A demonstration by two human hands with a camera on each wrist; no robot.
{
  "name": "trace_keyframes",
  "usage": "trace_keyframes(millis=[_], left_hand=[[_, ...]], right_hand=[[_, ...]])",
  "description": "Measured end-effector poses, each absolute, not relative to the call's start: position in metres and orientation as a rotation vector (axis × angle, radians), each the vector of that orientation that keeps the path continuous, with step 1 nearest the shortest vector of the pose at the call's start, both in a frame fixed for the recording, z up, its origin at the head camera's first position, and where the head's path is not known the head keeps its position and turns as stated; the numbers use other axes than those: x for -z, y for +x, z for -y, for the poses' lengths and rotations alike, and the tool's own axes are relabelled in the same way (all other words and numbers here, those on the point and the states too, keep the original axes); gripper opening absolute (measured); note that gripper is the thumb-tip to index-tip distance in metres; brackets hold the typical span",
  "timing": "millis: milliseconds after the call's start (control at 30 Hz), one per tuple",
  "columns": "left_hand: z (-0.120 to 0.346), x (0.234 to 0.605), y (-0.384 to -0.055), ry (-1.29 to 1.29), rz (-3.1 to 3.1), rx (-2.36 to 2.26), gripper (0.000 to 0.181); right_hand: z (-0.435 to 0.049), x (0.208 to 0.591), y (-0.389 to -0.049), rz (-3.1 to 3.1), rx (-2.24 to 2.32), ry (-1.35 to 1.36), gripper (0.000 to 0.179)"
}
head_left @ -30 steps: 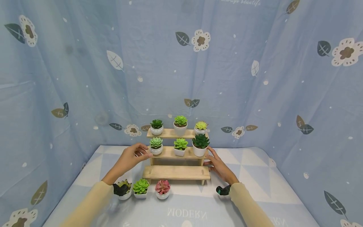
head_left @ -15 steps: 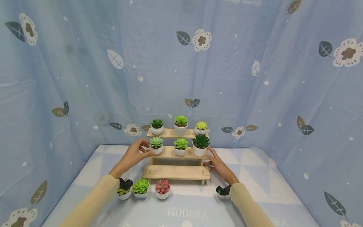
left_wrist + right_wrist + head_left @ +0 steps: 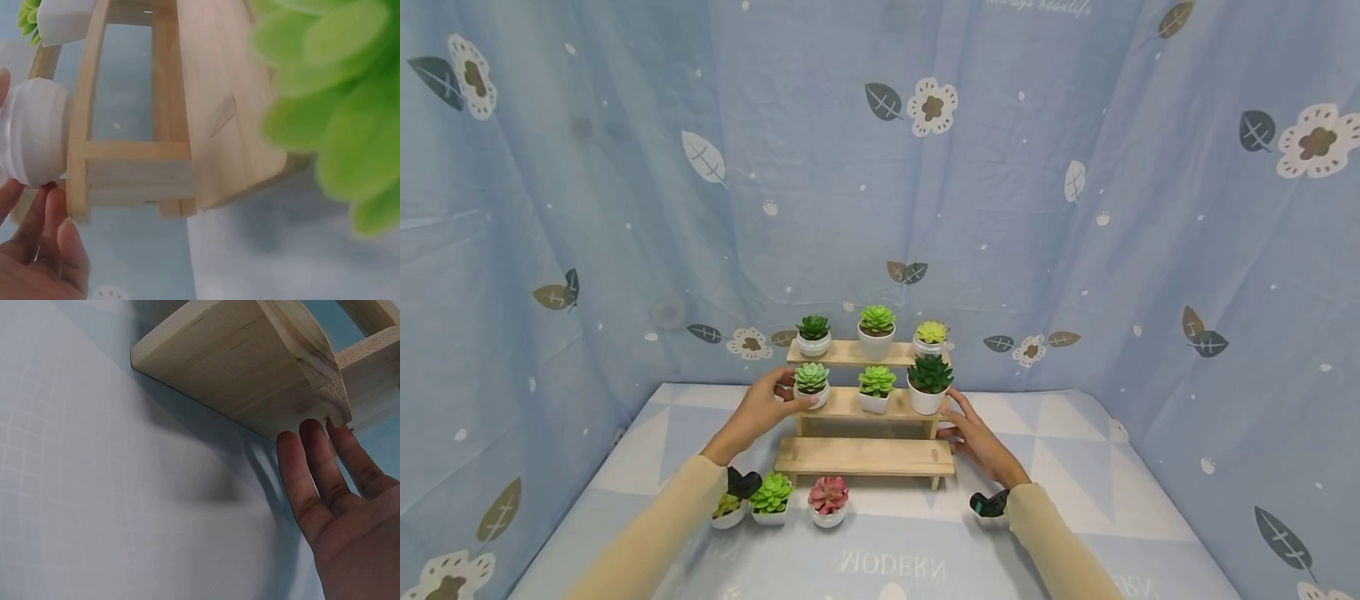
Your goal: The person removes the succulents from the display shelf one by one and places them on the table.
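Observation:
My left hand (image 3: 760,417) holds the white ribbed pot (image 3: 40,131) of a pale green succulent (image 3: 812,379) at the left end of the wooden stand's middle step. The thumb lies across the pot's front and the other fingers are at its side. At the stand's opposite end, my right hand (image 3: 981,440) touches the side of the wooden stand (image 3: 865,457) with extended fingers (image 3: 304,487). Close by that hand, a dark green succulent (image 3: 929,377) in a white pot sits on the middle step, and a bright green succulent (image 3: 876,383) stands in between.
Three potted succulents, including a tall green one (image 3: 876,329), line the top step. On the table before the stand are a red succulent (image 3: 828,496), a green succulent (image 3: 771,496) and another partly hidden succulent (image 3: 727,510). A patterned blue curtain (image 3: 850,167) hangs behind.
My left hand has moved slightly right, its thumb coming across the front of the pale green succulent's pot. My right hand stays at the stand's side.

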State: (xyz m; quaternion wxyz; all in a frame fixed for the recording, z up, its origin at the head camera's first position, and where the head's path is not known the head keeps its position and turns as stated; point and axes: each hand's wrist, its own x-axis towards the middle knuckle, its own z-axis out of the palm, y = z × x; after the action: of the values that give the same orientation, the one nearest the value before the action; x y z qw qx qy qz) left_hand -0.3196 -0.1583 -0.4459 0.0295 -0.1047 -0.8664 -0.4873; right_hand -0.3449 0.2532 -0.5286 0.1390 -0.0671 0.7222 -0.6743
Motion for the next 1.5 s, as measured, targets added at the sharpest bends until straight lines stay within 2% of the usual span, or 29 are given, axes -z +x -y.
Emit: trace_keyframes(millis=[233,533,733,1100,1500], left_hand=[[0.155,0.447,-0.321,-0.329,2.669,1.516,0.076],[0.153,0.449,-0.324,-0.273,2.693,1.511,0.093],[0.153,0.446,-0.322,-0.304,2.646,1.495,0.084],[0.154,0.444,-0.310,-0.322,2.597,1.455,0.080],[0.149,0.440,-0.290,-0.351,2.630,1.467,0.088]], right_hand=[[-0.253,0.528,-0.344,-2.093,1.948,-0.200,0.073],[-0.253,0.530,-0.345,-2.083,1.947,-0.200,0.072],[-0.253,0.527,-0.345,-2.075,1.940,-0.234,0.076],[-0.255,0.529,-0.344,-2.074,1.949,-0.221,0.074],[-0.255,0.529,-0.346,-2.081,1.947,-0.214,0.074]])
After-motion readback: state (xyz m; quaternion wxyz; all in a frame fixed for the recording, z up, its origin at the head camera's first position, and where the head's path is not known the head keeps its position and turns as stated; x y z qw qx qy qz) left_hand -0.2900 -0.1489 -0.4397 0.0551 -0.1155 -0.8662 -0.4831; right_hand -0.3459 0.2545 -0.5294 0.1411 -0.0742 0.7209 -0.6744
